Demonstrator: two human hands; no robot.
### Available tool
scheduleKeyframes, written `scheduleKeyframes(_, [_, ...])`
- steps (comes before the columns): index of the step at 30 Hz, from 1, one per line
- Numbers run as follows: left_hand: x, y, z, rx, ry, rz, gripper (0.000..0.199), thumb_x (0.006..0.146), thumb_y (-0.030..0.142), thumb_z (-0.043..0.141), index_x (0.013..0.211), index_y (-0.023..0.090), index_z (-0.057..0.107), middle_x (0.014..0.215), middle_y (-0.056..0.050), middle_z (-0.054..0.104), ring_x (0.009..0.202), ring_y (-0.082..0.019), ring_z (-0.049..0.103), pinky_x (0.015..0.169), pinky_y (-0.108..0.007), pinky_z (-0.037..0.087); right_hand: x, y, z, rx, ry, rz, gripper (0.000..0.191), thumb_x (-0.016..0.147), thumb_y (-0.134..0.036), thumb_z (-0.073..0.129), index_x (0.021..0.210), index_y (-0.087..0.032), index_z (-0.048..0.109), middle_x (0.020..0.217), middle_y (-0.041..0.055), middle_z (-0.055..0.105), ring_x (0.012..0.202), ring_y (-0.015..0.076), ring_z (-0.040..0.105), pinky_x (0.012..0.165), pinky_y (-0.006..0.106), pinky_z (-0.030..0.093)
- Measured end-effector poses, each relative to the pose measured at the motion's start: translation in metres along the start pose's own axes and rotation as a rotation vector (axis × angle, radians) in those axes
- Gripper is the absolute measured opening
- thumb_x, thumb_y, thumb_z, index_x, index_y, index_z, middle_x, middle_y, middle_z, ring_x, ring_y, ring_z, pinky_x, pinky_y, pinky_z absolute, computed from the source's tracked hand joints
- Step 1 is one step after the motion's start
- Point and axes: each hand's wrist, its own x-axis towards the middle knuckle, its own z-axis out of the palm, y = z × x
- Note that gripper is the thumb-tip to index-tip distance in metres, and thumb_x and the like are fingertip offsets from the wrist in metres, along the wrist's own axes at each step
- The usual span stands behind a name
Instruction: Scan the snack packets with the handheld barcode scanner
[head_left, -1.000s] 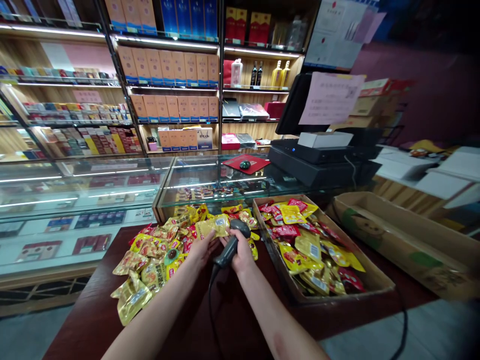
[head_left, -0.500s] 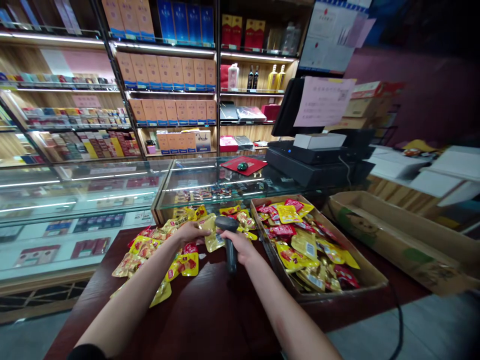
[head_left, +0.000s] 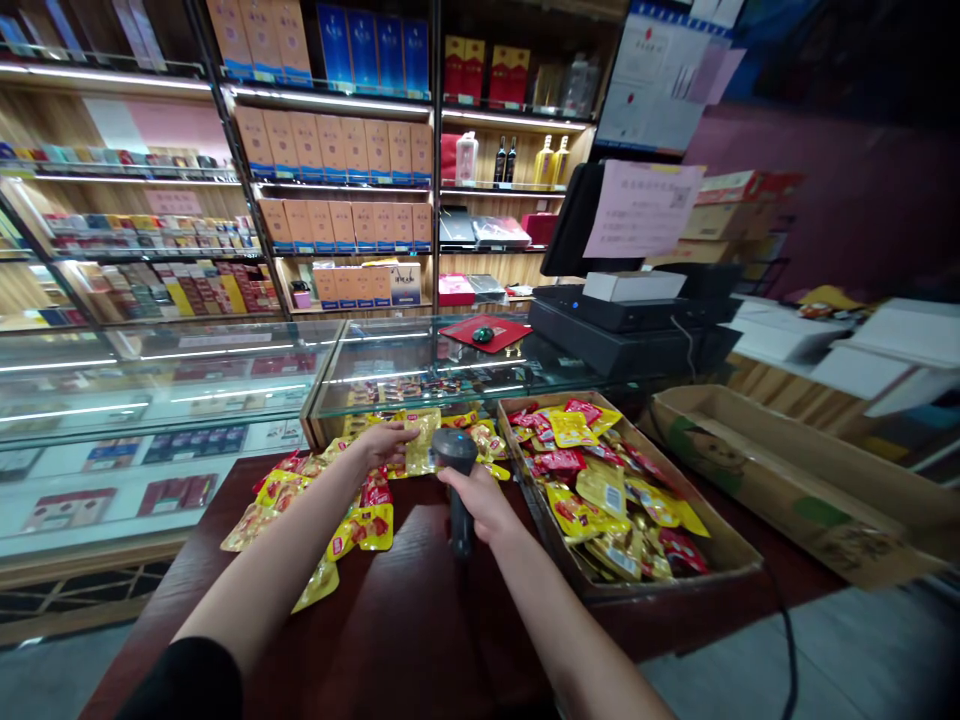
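My left hand (head_left: 384, 444) pinches a gold snack packet (head_left: 423, 441) by its left edge, above the far part of the dark red table (head_left: 375, 640). Just right of the packet, my right hand (head_left: 480, 497) is wrapped round the handle of a black handheld scanner (head_left: 455, 452), whose head faces away from me. Yellow, gold and red packets (head_left: 361, 530) lie in a loose pile under and around my left forearm. A shallow cardboard box (head_left: 541, 540) to the right of my right hand holds many similar packets.
Beyond the table stands a glass counter (head_left: 375, 345) with a red mat (head_left: 504, 341) and a mouse (head_left: 483, 335). A monitor (head_left: 574, 220) and a black cash drawer (head_left: 600, 335) are at the back right. Another cardboard box (head_left: 772, 470) sits at the right; a black cable (head_left: 791, 640) hangs near it.
The gold packet is now more upright and slightly higher and further left. The scanner's head has turned and points further forward. My left forearm has shifted a little to the right.
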Motion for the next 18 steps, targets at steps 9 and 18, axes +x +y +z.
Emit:
scheduleKeyframes(9, [0.019, 0.026, -0.001, 0.008, 0.079, 0.062, 0.042, 0.053, 0.028, 0.087, 0.076, 0.016, 0.055, 0.054, 0.006, 0.051, 0.04, -0.003, 0.042, 0.041, -0.016, 0.036, -0.04, -0.019, 0.003, 0.182, -0.191, 0.14, 0.034, 0.061, -0.037, 0.072, 0.08, -0.017, 0.053, 0.076, 0.0019, 0.062, 0.056, 0.0168, 0.065, 0.042, 0.027, 0.05])
scheduleKeyframes(18, [0.019, 0.024, 0.01, 0.033, 0.073, 0.048, 0.045, 0.049, 0.024, 0.088, 0.084, 0.016, 0.061, 0.067, 0.0, 0.063, 0.046, -0.007, 0.05, 0.046, -0.019, 0.041, -0.047, -0.007, 0.001, 0.132, -0.177, 0.143, 0.033, 0.063, -0.039, 0.071, 0.077, -0.017, 0.051, 0.063, -0.005, 0.052, 0.046, 0.0116, 0.058, 0.035, 0.023, 0.046])
